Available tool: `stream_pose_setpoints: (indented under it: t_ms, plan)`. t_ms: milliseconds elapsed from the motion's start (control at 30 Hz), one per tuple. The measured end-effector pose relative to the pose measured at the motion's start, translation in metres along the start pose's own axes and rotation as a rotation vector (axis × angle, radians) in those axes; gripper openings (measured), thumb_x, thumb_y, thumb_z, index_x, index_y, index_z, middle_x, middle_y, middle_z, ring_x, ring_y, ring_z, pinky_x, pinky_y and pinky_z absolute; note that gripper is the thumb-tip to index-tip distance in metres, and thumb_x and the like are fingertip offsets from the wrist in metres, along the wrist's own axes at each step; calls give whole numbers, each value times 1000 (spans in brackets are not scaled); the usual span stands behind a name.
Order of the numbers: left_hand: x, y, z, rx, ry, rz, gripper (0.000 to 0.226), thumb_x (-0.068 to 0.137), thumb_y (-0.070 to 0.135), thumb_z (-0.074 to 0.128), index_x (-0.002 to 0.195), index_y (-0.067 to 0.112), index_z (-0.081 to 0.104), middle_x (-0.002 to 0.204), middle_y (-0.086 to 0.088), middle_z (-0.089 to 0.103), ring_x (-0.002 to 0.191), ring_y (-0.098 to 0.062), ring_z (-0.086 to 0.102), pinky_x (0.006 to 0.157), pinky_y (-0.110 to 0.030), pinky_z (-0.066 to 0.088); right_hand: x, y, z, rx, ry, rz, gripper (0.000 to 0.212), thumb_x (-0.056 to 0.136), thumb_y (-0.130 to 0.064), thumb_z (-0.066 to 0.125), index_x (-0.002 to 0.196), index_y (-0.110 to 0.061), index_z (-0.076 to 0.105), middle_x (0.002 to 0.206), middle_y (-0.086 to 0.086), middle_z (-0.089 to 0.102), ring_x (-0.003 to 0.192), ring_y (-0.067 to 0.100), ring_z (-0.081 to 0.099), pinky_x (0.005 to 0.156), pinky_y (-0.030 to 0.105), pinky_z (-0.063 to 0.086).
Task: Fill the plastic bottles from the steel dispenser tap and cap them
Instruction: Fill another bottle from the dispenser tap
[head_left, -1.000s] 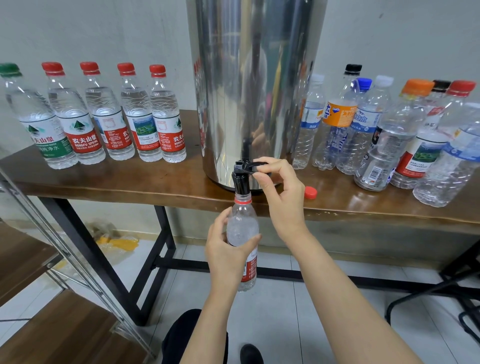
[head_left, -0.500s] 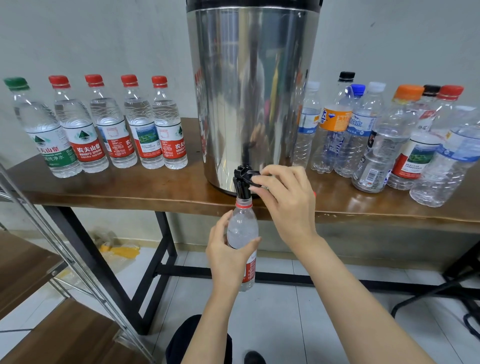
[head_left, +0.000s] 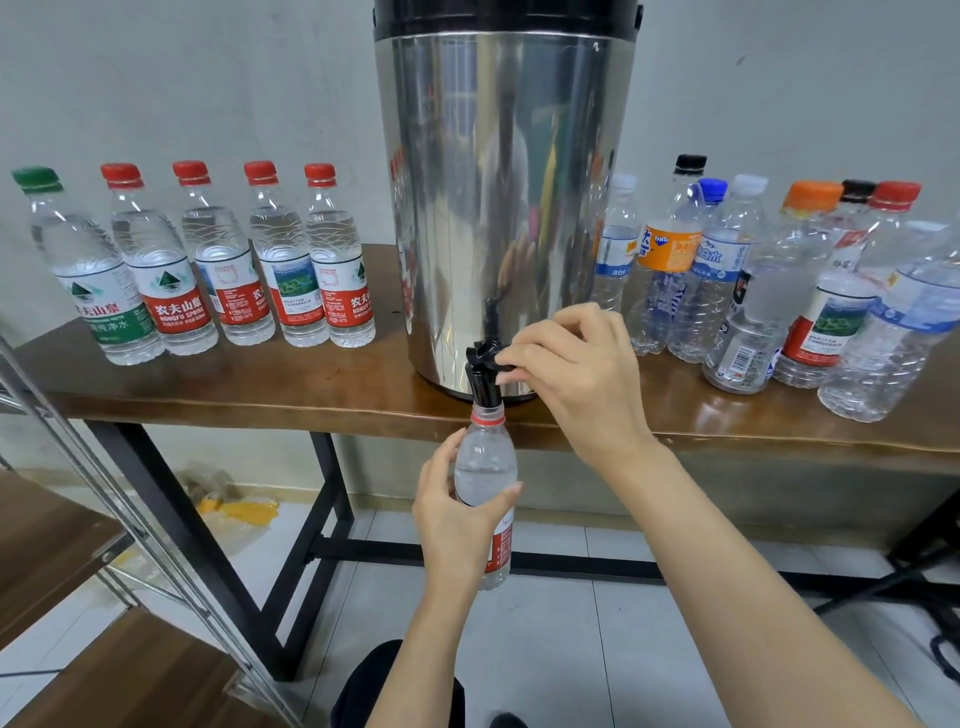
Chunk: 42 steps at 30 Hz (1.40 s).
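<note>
A tall steel dispenser (head_left: 506, 197) stands on the wooden table (head_left: 270, 389), its black tap (head_left: 483, 371) jutting over the front edge. My left hand (head_left: 454, 512) grips an uncapped clear bottle (head_left: 485, 462) with a red label, held upright with its mouth right under the spout. Water fills the bottle almost to the shoulder. My right hand (head_left: 576, 371) pinches the tap's lever from the right. The loose red cap seen earlier is hidden behind my right hand.
Several filled, capped bottles (head_left: 208, 265) stand in a row left of the dispenser. Several empty bottles with mixed caps (head_left: 769, 280) crowd the table's right end. A metal-framed wooden shelf (head_left: 104, 597) sits at lower left. Tiled floor lies below the table.
The view has tilted upward, showing the dispenser's black lid. My right hand has shifted over the red cap while staying on the tap lever. The bottle stays under the spout.
</note>
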<state>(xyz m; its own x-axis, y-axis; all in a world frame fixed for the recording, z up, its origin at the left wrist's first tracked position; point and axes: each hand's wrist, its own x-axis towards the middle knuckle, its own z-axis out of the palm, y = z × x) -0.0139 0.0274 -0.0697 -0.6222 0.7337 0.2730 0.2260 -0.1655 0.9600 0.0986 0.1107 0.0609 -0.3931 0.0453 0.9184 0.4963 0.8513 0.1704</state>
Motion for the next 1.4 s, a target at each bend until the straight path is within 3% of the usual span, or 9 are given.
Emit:
stream_pose_setpoints:
  t_ms: [400, 467, 600, 733, 833, 967, 1033, 1200, 1400]
  plan:
    - [0, 2, -1, 13, -5, 14, 70, 68, 18, 90, 129, 33, 57, 124, 12, 61, 115, -10, 59, 95, -35, 54, 44, -7, 26, 212, -103, 149, 30, 87, -40, 55, 96, -24, 79, 84, -12, 69, 88, 12, 39, 80, 20, 19]
    - [0, 2, -2, 8, -9, 22, 70, 68, 17, 90, 128, 33, 57, 123, 12, 62, 114, -10, 60, 94, -34, 55, 42, -6, 23, 244, -120, 183, 27, 89, -36, 57, 101, -24, 78, 90, -11, 72, 91, 13, 42, 81, 21, 23]
    - [-2, 4, -2, -17, -15, 15, 69, 68, 13, 89, 125, 34, 58, 121, 12, 63, 111, -7, 61, 92, -31, 55, 32, 7, 9, 387, -200, 313, 27, 91, -26, 67, 117, -21, 72, 110, -9, 71, 104, 10, 50, 88, 29, 46]
    - [-2, 3, -2, -54, -19, -25, 70, 67, 12, 90, 124, 37, 59, 122, 11, 64, 111, -9, 62, 91, -34, 56, 18, 33, -10, 347, -193, 432, 23, 92, -27, 67, 114, -20, 71, 112, -8, 67, 104, 15, 57, 89, 37, 51]
    - [-2, 3, -1, -60, -20, -35, 70, 66, 13, 90, 124, 38, 59, 122, 12, 64, 111, -10, 63, 91, -35, 56, 1, 56, -20, 233, -351, 574, 24, 92, -30, 67, 115, -22, 69, 109, -6, 65, 98, 15, 55, 87, 42, 51]
    - [-4, 2, 1, -67, -13, -40, 69, 67, 12, 90, 123, 37, 59, 121, 12, 64, 110, -8, 63, 88, -29, 56, -21, 77, -27, 43, -810, 778, 42, 93, -40, 65, 131, -24, 59, 128, 5, 59, 111, 24, 57, 94, 44, 49]
    - [-6, 2, 3, -71, -15, -54, 67, 67, 10, 90, 120, 39, 60, 120, 12, 65, 109, -9, 63, 87, -29, 55, -29, 80, -26, 4, -934, 813, 48, 94, -42, 62, 138, -24, 52, 134, 8, 53, 117, 27, 55, 96, 44, 47]
    - [-15, 1, 10, -68, -51, -114, 66, 68, 9, 88, 114, 46, 57, 117, 14, 65, 105, -8, 64, 81, -25, 54, -40, 81, -19, -46, -1047, 787, 47, 97, -42, 57, 140, -25, 50, 134, 10, 48, 123, 30, 50, 94, 41, 43]
    - [-22, 11, 18, -19, -115, -103, 65, 69, 13, 89, 111, 49, 54, 114, 22, 62, 102, -1, 62, 70, -10, 49, -55, 79, -12, -22, -1010, 792, 35, 97, -32, 61, 130, -21, 57, 124, 8, 53, 116, 29, 50, 89, 39, 45]
